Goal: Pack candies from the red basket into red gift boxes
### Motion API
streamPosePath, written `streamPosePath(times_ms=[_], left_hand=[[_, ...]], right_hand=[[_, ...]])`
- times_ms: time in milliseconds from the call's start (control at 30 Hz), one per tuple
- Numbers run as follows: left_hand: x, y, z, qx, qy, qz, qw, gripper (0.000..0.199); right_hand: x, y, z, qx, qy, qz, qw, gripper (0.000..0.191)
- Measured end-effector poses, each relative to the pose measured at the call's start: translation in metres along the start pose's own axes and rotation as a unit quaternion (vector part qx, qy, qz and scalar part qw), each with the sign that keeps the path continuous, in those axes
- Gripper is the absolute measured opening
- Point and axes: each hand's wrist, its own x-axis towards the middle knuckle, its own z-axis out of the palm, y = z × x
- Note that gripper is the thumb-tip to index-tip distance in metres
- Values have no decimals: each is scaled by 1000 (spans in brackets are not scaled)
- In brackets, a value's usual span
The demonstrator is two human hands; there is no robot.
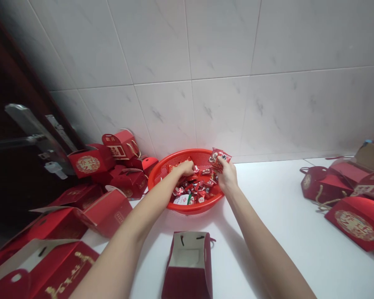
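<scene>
A red plastic basket with mesh sides holds a mix of small wrapped candies and stands against the wall. Inside it, my left hand reaches down with curled fingers among the packets; what they grip, if anything, is hidden. At the basket's right rim, my right hand is closed on a red candy packet with white and dark lettering. Close in front of me, a dark red gift box stands with its top open, its pale inside bare.
Red gift boxes are piled at the left, some with open flaps, beside a dark door with a metal handle. More gift boxes and a brown carton sit at the right. A tiled wall closes off the back of the white table.
</scene>
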Motion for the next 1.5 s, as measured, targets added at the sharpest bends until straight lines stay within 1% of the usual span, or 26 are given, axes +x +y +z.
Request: streamPosePath(times_ms=[133, 267, 333, 533, 600, 733, 833, 967, 1033, 1133, 1233, 1333, 1400, 1433, 1500], left_hand=[[6, 7, -9, -66, -18, -12, 998, 31], [9, 20, -20, -150, -18, 4, 988, 29], [7, 26, -24, -193, -14, 15, 981, 30], [-1, 39, -25, -291, -10, 34, 956, 50], [-2, 43, -23, -328, -7, 45, 944, 48], [-3, 49, -22, -382, 0, 60, 922, 35], [-6, 51, -24, -395, 14, 62, 916, 30], [-9, 52, -26, -386, 56, 65, 918, 39], [-9, 52, -27, -374, 64, 75, 922, 42], [-9, 53, -27, -360, 53, 87, 928, 42], [-12, 55, -27, -362, 13, 83, 929, 42], [-13, 57, -28, -381, -25, 85, 921, 46], [-11, 55, -28, -397, -21, 87, 914, 49], [-9, 54, -28, -391, -7, 84, 917, 48], [-5, 49, -25, -342, 17, 68, 937, 43]], right_hand=[[2, 2, -1, 0, 3, 4, 1000, 12], [4, 3, -3, 8, 19, 16, 1000, 11], [6, 4, -4, 8, 12, 18, 1000, 13], [10, 6, -7, 12, -4, 23, 1000, 11], [11, 6, -8, 12, -8, 27, 1000, 12], [11, 5, -8, 16, -9, 34, 999, 11], [11, 5, -7, 30, -7, 48, 998, 10], [12, 4, -7, 46, -5, 60, 997, 10], [12, 4, -7, 45, -7, 61, 997, 10], [12, 4, -7, 38, -14, 60, 997, 10], [11, 4, -7, 36, -15, 61, 997, 11], [10, 4, -7, 31, -26, 58, 998, 11], [11, 5, -8, 32, -31, 54, 998, 11], [12, 5, -9, 35, -29, 53, 998, 11], [13, 5, -10, 50, -14, 46, 998, 11]])
